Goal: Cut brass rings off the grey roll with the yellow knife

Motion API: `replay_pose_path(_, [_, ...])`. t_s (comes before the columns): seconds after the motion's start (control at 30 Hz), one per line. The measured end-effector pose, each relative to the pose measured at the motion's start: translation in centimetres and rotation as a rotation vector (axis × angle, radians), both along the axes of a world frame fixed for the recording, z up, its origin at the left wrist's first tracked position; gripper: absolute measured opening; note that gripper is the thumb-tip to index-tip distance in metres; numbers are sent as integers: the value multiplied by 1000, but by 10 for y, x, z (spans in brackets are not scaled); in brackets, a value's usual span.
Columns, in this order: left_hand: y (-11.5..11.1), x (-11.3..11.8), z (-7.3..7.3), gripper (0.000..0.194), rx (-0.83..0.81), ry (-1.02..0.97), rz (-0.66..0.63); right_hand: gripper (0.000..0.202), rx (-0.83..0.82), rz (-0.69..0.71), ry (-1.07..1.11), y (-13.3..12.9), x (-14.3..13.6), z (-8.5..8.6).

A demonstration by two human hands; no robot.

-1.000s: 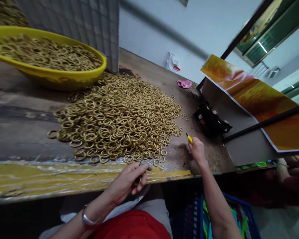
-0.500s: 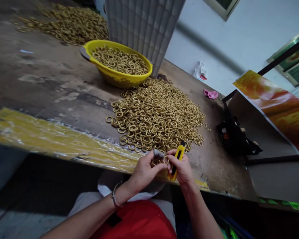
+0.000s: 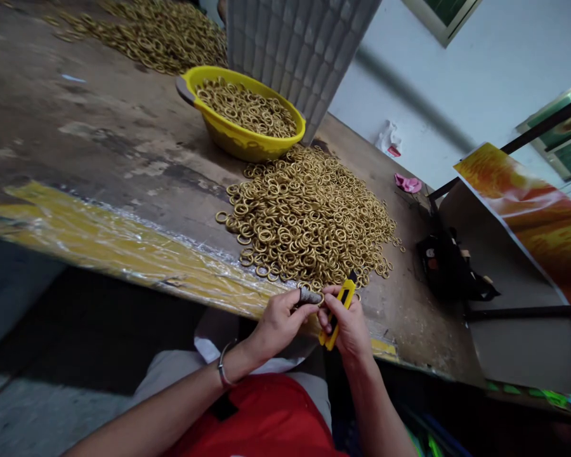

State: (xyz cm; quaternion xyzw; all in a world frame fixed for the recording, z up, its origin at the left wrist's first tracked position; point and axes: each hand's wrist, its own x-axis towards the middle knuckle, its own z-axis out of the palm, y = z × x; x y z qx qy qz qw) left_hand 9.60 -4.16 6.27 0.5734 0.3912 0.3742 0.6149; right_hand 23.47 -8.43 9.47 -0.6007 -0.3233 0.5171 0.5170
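Note:
My left hand (image 3: 276, 322) is closed at the table's front edge, its covered index finger and thumb pinching a small gold-coloured ring (image 3: 321, 300). A grey wrap (image 3: 309, 296) covers that index finger. My right hand (image 3: 353, 327) is closed around a yellow utility knife (image 3: 346, 293), whose dark blade end points up and away from me. The right fingertips meet the left ones at the ring, which they partly hide. Just beyond both hands spreads a large pile of similar rings (image 3: 309, 216).
A yellow basin (image 3: 247, 146) full of rings stands behind the pile. Another ring heap (image 3: 171, 38) lies far left, beside a tall grey ridged panel (image 3: 299, 57). A black bag (image 3: 450, 266) and pink cloth (image 3: 408, 183) are at right. Yellow tape (image 3: 124, 235) covers the table's front edge.
The camera view has turned slightly, so the table and basin appear further right. The ring, earlier showing upright between my fingertips, now lies closer against the wrapped finger. The knife stays in my right hand.

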Motion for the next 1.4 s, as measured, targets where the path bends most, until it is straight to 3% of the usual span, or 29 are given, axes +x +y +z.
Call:
replay_pose_path(0.07, [0,0,0,21,-198,-79,-57,25,37,38,-223,-8,2,1])
replay_pose_path(0.2, [1,0,3,28,-478,-288,-162,17,161,154,-922,-26,7,-2])
replay_pose_path(0.33, [-2,0,5,29,-498,-369,-261,22,153,255,-1237,-38,11,-10])
replay_pose_path(0.47, [-6,-1,2,27,-451,-321,-231,33,111,303,-1404,-41,12,-14])
replay_pose_path(0.67, [-5,-2,-3,18,-310,-142,-223,35,86,354,-1518,-43,9,-13])
replay_pose_path(0.8, [-9,-4,10,15,-247,-59,-232,31,25,343,-1586,-42,18,-14])
replay_pose_path(0.97, [-20,-9,28,16,-352,-120,-361,18,-274,12,-1655,-35,71,-13])
replay_pose_path(1.03, [-20,-8,25,23,-426,-179,-397,17,-191,-61,-1584,-33,92,-13])
replay_pose_path(1.13, [-14,-1,13,35,-514,-268,-343,26,-46,-62,-1431,-27,107,-19])
replay_pose_path(1.27, [-6,6,4,40,-580,-342,-255,23,37,7,-1332,-18,100,-28])
replay_pose_path(1.4, [-3,6,5,35,-608,-401,-274,22,77,67,-1350,-10,83,-30])
